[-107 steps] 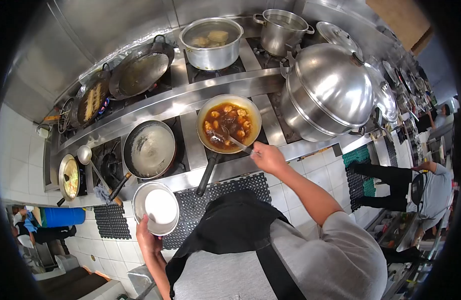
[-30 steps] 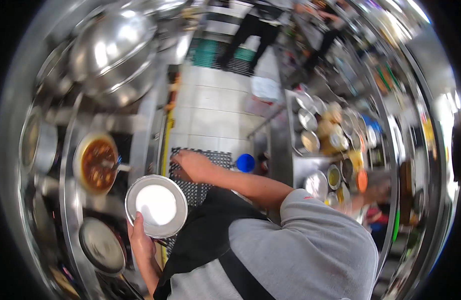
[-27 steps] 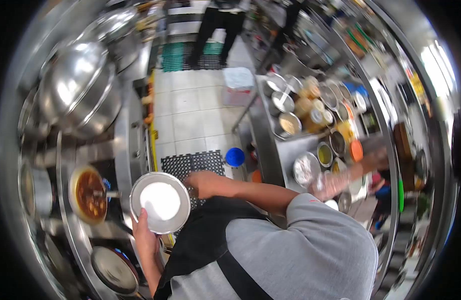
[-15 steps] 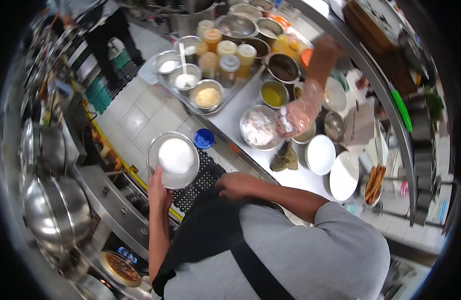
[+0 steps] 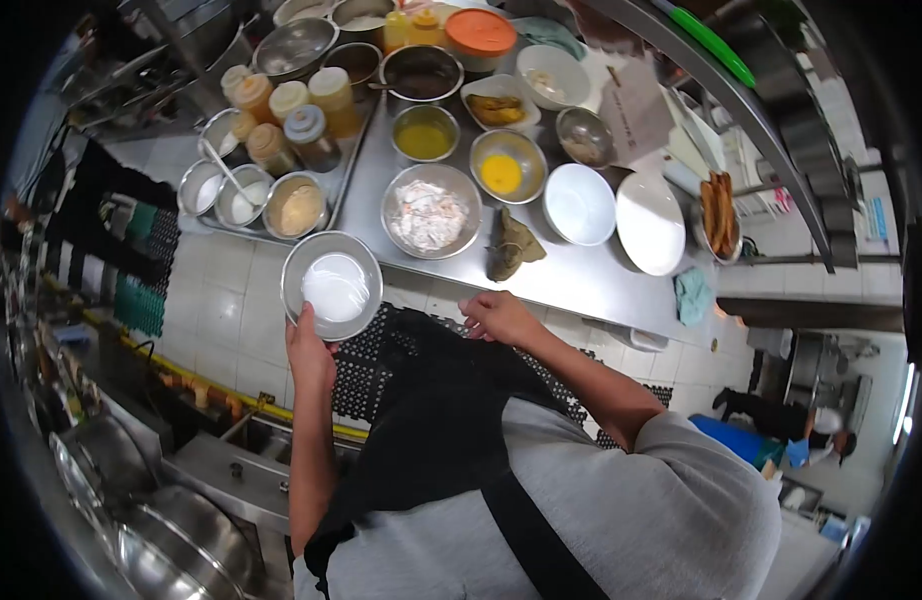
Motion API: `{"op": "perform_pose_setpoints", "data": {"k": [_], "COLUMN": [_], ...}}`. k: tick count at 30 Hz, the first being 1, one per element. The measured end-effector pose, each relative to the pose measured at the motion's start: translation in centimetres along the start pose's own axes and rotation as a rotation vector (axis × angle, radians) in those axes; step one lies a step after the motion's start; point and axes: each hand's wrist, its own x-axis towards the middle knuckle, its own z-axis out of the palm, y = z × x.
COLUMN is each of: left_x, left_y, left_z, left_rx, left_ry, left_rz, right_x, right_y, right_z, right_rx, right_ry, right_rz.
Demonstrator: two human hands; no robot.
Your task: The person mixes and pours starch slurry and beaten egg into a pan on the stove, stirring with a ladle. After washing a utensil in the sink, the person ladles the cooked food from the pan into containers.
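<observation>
My left hand [image 5: 311, 352] grips the rim of a round metal bowl [image 5: 365, 318], thumb over the edge. White contents [image 5: 336, 287] fill the bowl's middle; I cannot tell whether they are liquid or powder. In front of my apron, my right hand [image 5: 501, 318] hangs with its fingers curled in and nothing visible in them. Past it on the counter lies a folded, dark leaf-like bundle [image 5: 514, 245]. A metal bowl of pinkish pieces coated in white [image 5: 431, 212] stands to the left of that, and a bowl with yellow egg-like liquid [image 5: 502, 174] behind.
Squeeze bottles [image 5: 306, 135] and small bowls crowd a metal tray [image 5: 349, 170] on the left. White bowls [image 5: 579, 204], a white oval dish [image 5: 651, 225] and browned sticks [image 5: 719, 215] stand rightward on the steel counter [image 5: 581, 285]. A shelf edge [image 5: 741, 120] overhangs the right. Another person [image 5: 781, 425] is far right.
The view has turned toward the counter. The other person's gloved hand has left the coated-pieces bowl and is out of view. My left hand still holds the metal bowl, now nearer the tray.
</observation>
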Motion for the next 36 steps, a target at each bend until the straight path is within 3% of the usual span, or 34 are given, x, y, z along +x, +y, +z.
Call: {"op": "perform_pose_setpoints", "data": {"k": [1, 4, 12, 16, 23, 36], "left_x": [0.3, 1.0, 2.4, 2.7, 4.0, 6.7], "left_y": [-0.2, -1.1, -2.0, -2.7, -4.3, -4.8], "left_z": [0.2, 0.6, 2.0, 3.1, 5.7, 11.3], "left_rx": [-0.009, -0.016, 0.046, 0.029, 0.016, -0.026], "left_ry": [-0.018, -0.067, -0.072, -0.074, -0.056, -0.029], "left_rz": [0.001, -0.004, 0.02, 0.062, 0.043, -0.016], "right_x": [-0.8, -2.1, 5.5, 7.4, 5.7, 4.5], "right_y": [0.7, 1.2, -4.4, -3.7, -1.4, 0.0], "right_z": [-0.4, -1.0, 1.6, 2.2, 0.9, 0.1], "right_rx": [-0.079, 0.091, 0.759, 0.908, 0.94, 0.98], "right_ry": [0.078, 0.22, 0.088, 0.149, 0.263, 0.258], "right_rz": [-0.056, -0.071, 0.087, -0.006, 0.034, 0.016]}}
